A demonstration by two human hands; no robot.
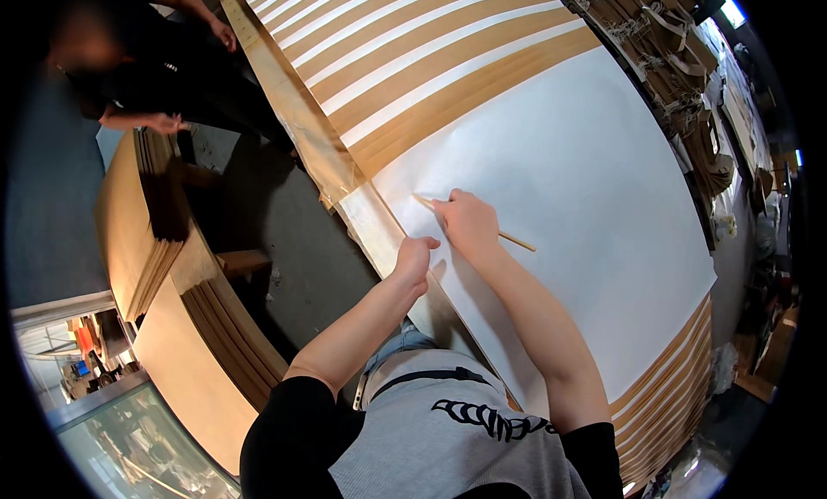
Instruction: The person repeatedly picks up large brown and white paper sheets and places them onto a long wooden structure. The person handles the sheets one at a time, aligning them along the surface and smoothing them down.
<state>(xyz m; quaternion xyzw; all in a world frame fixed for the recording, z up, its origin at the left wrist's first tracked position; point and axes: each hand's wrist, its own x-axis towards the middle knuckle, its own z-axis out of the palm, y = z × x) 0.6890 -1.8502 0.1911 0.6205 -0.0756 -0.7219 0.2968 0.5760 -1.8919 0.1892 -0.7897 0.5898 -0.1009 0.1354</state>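
Observation:
A large white sheet (568,171) lies across the work table in front of me. My right hand (468,223) is closed round a thin, pale wooden stick (519,241). One end of the stick points to the far left over the sheet, and the other sticks out behind the hand to the right. Nearer the sheet's left edge, my left hand (415,263) has its fingers curled in and its thumb toward the right hand. Whatever it may hold is hidden. Beyond the white sheet, fanned brown-and-white sheets (413,55) form stripes.
Brown paper or tape covers part of the table's left edge (332,159). Stacks of brown board (220,327) stand on the left, beside the dark floor (310,275). At the far left another person (185,68) stands near the table. Tangled strips (680,59) lie along the right side.

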